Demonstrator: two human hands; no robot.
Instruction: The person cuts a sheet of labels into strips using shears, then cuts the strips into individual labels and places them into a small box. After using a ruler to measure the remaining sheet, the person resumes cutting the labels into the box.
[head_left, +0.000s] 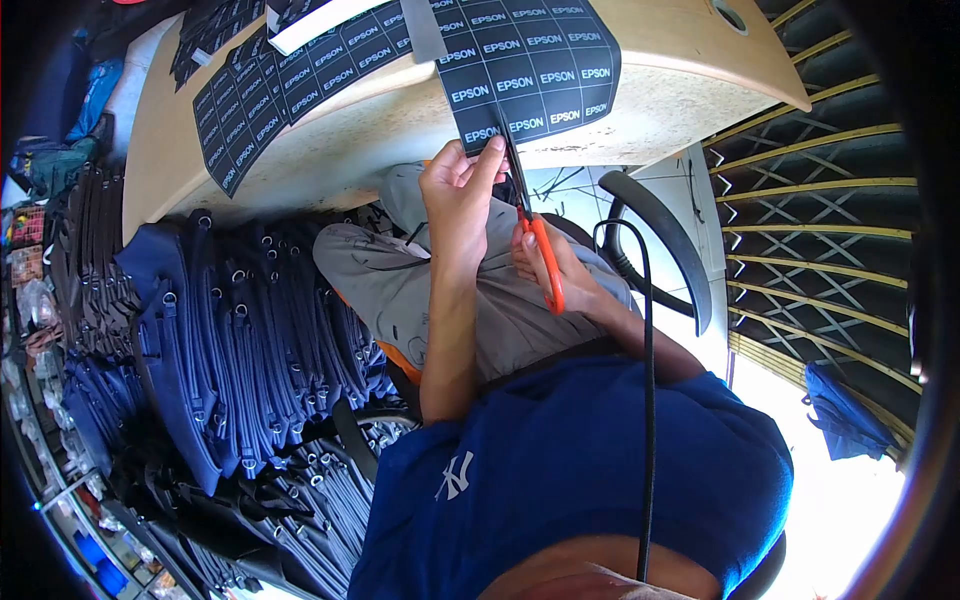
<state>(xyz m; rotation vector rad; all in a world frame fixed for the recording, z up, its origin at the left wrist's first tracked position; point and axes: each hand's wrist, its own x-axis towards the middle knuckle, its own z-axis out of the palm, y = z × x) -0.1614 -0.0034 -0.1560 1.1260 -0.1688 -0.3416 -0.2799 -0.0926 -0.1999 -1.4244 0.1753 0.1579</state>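
Note:
My left hand point(462, 195) pinches the lower left corner of a black sheet printed with rows of EPSON labels point(535, 75), which hangs over the table's front edge. In my right hand point(565, 265) is a pair of scissors point(543, 262) with orange handles. Their dark blades point up into the sheet's lower edge, between the first and second label columns, close beside my left thumb. How far the blades are apart I cannot make out.
More EPSON label sheets point(325, 70) lie on the curved wooden table point(680, 35), with a white strip point(325, 25) over them. Many dark blue straps with metal rings point(240, 340) hang at the left. A black chair armrest point(665, 235) and a folding metal gate point(820, 210) are at the right.

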